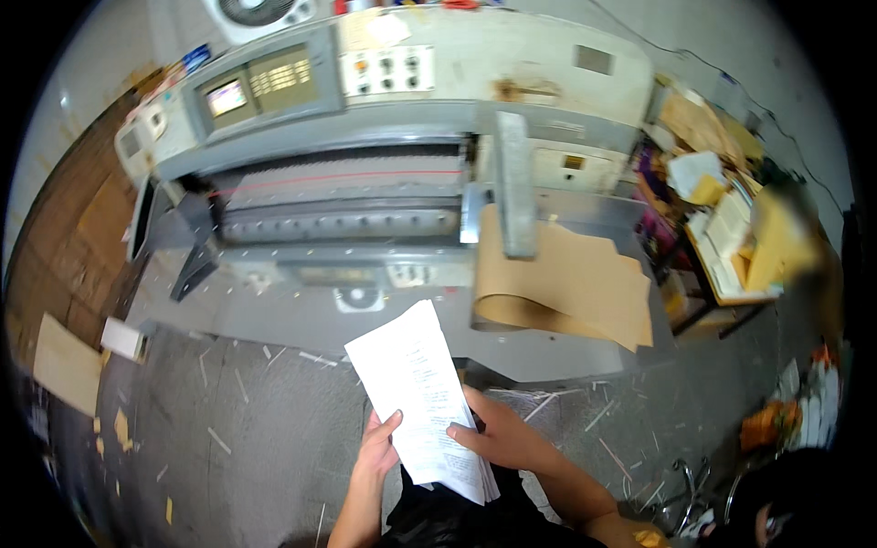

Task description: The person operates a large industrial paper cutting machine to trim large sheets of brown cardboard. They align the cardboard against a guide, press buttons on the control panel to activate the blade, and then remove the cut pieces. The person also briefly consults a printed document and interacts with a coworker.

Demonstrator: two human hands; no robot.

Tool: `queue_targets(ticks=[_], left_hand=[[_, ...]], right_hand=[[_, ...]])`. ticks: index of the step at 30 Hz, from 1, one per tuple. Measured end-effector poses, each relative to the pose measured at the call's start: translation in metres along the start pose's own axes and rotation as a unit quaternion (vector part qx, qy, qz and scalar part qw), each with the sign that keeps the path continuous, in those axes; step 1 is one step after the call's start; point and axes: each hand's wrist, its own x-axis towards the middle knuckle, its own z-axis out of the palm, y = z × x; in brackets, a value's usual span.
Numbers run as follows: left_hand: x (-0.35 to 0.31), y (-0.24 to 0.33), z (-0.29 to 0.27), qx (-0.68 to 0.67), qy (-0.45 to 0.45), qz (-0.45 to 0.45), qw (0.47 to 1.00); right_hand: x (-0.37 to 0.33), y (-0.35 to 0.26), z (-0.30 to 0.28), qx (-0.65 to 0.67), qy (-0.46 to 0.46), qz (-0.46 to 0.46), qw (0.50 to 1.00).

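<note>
A stack of white printed paper sheets is held tilted in front of my body, short of the machine's table. My left hand grips its left edge, with the thumb on top and the fingers underneath. On the right edge my right hand is closed round the sheets, its thumb lying on the printed face. Most fingers of both hands are hidden behind the paper. Beyond the stack stands a large paper cutting machine, a red line running across its bed.
Brown kraft paper, partly rolled, lies on the metal table under a grey metal block. At right, a small table bears piled papers. Paper strips litter the floor. A white fan sits at the back.
</note>
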Motion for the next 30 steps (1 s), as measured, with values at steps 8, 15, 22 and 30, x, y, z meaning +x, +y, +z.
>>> queue_targets(ticks=[8, 15, 22, 30], left_hand=[[0.019, 0.048, -0.031, -0.011, 0.099, 0.094, 0.991], [0.070, 0.080, -0.043, -0.021, 0.181, 0.097, 0.979], [0.133, 0.145, -0.065, 0.140, 0.317, 0.097, 0.933], [0.217, 0.234, -0.143, 0.237, 0.193, -0.005, 0.952]], right_hand=[[0.096, -0.011, 0.011, -0.017, -0.089, -0.019, 0.996], [0.179, 0.005, -0.001, 0.001, -0.093, -0.036, 0.995], [0.292, 0.094, 0.007, 0.157, -0.098, 0.084, 0.979], [0.356, 0.172, 0.075, 0.445, -0.010, 0.136, 0.885]])
